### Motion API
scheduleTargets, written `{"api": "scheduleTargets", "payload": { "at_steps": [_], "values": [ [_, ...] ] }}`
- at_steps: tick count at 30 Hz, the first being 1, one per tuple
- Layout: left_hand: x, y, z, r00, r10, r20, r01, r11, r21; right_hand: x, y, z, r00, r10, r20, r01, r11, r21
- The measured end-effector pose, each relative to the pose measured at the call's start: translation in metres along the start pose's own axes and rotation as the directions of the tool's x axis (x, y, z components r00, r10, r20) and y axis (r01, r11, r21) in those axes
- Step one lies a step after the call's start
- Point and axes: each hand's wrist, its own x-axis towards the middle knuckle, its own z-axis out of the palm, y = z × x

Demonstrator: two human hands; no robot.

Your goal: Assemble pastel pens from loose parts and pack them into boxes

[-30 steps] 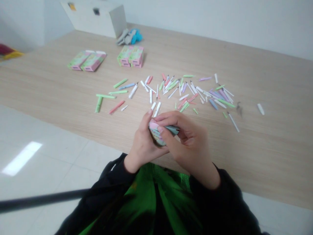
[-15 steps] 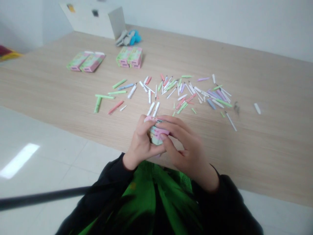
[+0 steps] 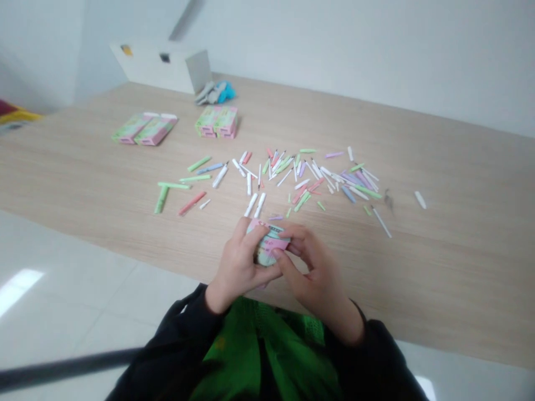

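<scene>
Close to the table's near edge, my left hand (image 3: 239,266) is closed around a small pink and pale green printed carton (image 3: 270,245). The fingers and thumb of my right hand (image 3: 313,273) pinch the right end of the same carton. Its lower part is hidden by my hands. Two white pens (image 3: 254,206) lie just beyond the carton, and a small purple piece (image 3: 276,218) lies beside its top edge. Farther off is a scatter of white, green, pink and purple pen parts and thin refills (image 3: 317,172).
Two flat pink and green cartons (image 3: 145,129) lie at the back left, beside a stacked block of similar cartons (image 3: 216,121). Grey and blue gloves (image 3: 215,93) rest by a white box (image 3: 163,69). Loose pens, including a red one (image 3: 192,204), lie left of my hands.
My head view has tilted up slightly, so the scene sits lower. The fingers of my right hand have drawn toward the carton's right end, uncovering more of its top. Both hands keep hold.
</scene>
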Motion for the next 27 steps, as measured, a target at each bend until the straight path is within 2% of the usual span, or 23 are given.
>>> {"api": "scheduleTargets", "payload": {
  "at_steps": [4, 6, 9, 10, 12, 13, 15, 19, 21, 24, 27],
  "values": [
    [0.001, 0.000, 0.003, 0.993, -0.073, 0.089, 0.077, 0.996, -0.051, -0.007, 0.015, 0.013, 0.969, 0.247, 0.033, -0.249, 0.966, 0.076],
    [0.004, -0.001, 0.002, 0.985, -0.077, 0.157, 0.094, 0.991, -0.100, -0.010, 0.023, 0.014, 0.946, 0.319, 0.060, -0.323, 0.943, 0.081],
    [0.012, 0.000, -0.008, 0.949, -0.065, 0.307, 0.134, 0.969, -0.210, -0.008, 0.029, 0.008, 0.949, 0.314, 0.037, -0.316, 0.940, 0.131],
    [0.015, 0.000, -0.012, 0.930, -0.098, 0.355, 0.193, 0.950, -0.245, -0.007, 0.029, 0.005, 0.952, 0.302, 0.047, -0.306, 0.941, 0.143],
    [0.020, 0.000, -0.019, 0.885, -0.233, 0.403, 0.365, 0.885, -0.290, -0.003, 0.026, 0.000, 0.942, 0.303, 0.145, -0.323, 0.936, 0.142],
    [0.021, 0.000, -0.021, 0.865, -0.305, 0.399, 0.439, 0.845, -0.306, -0.002, 0.024, -0.001, 0.927, 0.311, 0.211, -0.342, 0.930, 0.133],
    [0.021, -0.003, -0.021, 0.850, -0.399, 0.344, 0.508, 0.792, -0.338, 0.000, 0.023, 0.000, 0.890, 0.325, 0.319, -0.375, 0.921, 0.109],
    [0.022, -0.010, -0.016, 0.843, -0.513, 0.162, 0.532, 0.752, -0.390, 0.005, 0.023, 0.012, 0.849, 0.325, 0.416, -0.389, 0.918, 0.078],
    [0.026, -0.016, -0.020, 0.854, -0.515, 0.077, 0.503, 0.777, -0.378, 0.012, 0.020, 0.019, 0.856, 0.296, 0.425, -0.353, 0.934, 0.061],
    [0.036, -0.034, -0.040, 0.887, -0.460, 0.022, 0.444, 0.842, -0.306, 0.039, 0.013, 0.022, 0.882, 0.225, 0.413, -0.259, 0.966, 0.025],
    [0.052, -0.067, -0.074, 0.873, -0.483, 0.068, 0.482, 0.832, -0.276, 0.094, 0.014, 0.017, 0.887, 0.189, 0.421, -0.194, 0.981, -0.033]
  ]
}}
